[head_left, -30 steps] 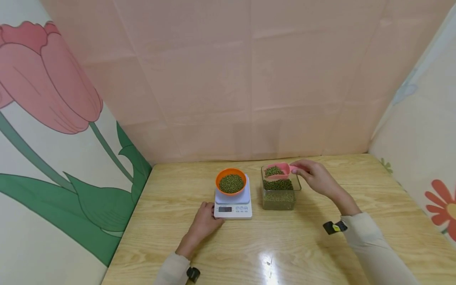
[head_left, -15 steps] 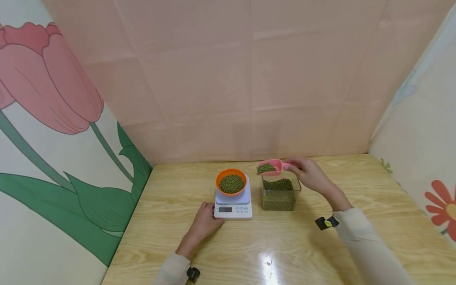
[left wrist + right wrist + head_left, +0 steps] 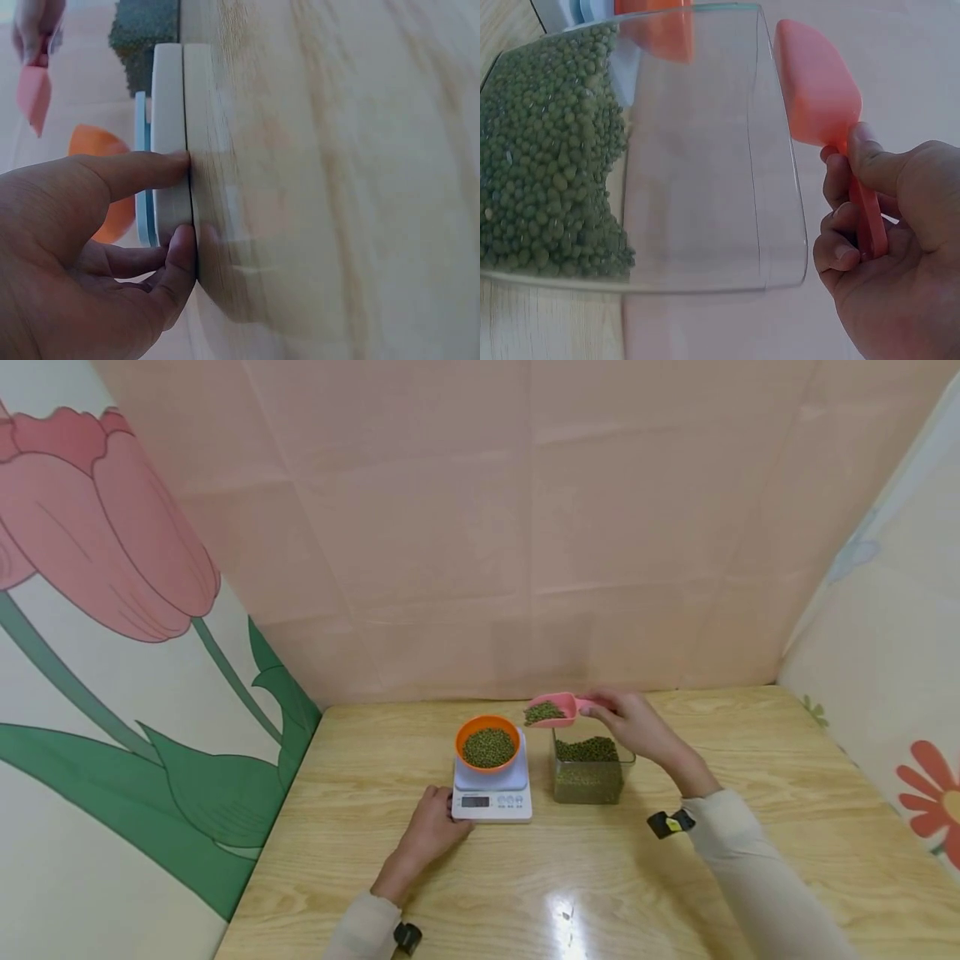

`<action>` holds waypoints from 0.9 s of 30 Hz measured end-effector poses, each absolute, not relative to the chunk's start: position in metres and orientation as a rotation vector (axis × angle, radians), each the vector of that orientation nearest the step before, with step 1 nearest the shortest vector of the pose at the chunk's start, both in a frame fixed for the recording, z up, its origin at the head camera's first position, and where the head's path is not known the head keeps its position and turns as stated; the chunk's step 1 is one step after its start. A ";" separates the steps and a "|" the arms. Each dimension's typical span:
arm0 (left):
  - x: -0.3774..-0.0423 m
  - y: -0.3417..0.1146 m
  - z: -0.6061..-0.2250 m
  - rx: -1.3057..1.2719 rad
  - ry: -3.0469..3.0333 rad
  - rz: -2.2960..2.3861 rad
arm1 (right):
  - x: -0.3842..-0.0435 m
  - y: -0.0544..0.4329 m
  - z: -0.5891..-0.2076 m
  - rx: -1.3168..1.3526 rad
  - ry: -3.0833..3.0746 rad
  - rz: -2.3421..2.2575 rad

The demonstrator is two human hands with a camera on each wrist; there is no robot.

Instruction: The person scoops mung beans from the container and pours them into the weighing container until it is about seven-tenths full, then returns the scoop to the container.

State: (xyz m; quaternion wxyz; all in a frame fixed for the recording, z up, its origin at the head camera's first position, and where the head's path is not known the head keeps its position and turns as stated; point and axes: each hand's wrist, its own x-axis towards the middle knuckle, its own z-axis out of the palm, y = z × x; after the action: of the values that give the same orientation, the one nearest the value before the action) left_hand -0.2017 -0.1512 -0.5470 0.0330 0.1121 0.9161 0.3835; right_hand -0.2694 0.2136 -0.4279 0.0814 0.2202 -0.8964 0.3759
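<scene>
My right hand (image 3: 633,725) holds a pink scoop (image 3: 817,82) by its handle, with thumb and fingers curled round it. Green mung beans (image 3: 546,712) lie in the scoop, which hangs in the air between the orange bowl (image 3: 487,769) and the clear container (image 3: 588,789). That bowl, partly filled with the same beans, sits on a white kitchen scale (image 3: 491,814) with a small display. At the scale's front left corner my left hand (image 3: 431,828) grips its edge, thumb on the front side and fingers round the left, as the left wrist view (image 3: 169,97) shows.
The container, holding mung beans in its lower part, stands just right of the scale. A wooden table (image 3: 360,760) lies under everything. Behind it rises a pink covered wall (image 3: 420,568), with flower-printed panels at both sides.
My right hand has lifted the loaded scoop from over the container and carried it left, toward the orange bowl. The left hand and the scale have stayed in place.
</scene>
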 end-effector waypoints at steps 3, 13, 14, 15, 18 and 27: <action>-0.202 -0.151 -0.547 0.335 2.821 1.177 | -0.271 0.209 -0.427 0.677 -2.665 1.125; -0.201 -0.151 -0.548 0.357 2.827 1.175 | -0.273 0.197 -0.428 0.669 -2.695 1.141; -0.201 -0.151 -0.548 0.354 2.828 1.171 | -0.274 0.195 -0.428 0.671 -2.700 1.143; -0.201 -0.151 -0.548 0.352 2.830 1.168 | -0.274 0.194 -0.428 0.671 -2.706 1.142; -0.201 -0.150 -0.547 0.352 2.833 1.162 | -0.274 0.191 -0.428 0.667 -2.714 1.151; -0.201 -0.150 -0.547 0.359 2.836 1.160 | -0.279 0.182 -0.429 0.740 -2.687 1.108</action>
State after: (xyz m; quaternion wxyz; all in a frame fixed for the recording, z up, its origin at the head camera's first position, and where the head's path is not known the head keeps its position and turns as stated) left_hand -0.2010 -0.1503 -0.5474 0.0284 0.1162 0.9188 0.3760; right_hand -0.2787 0.1823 -0.4292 0.0712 0.2462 -0.8936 0.3686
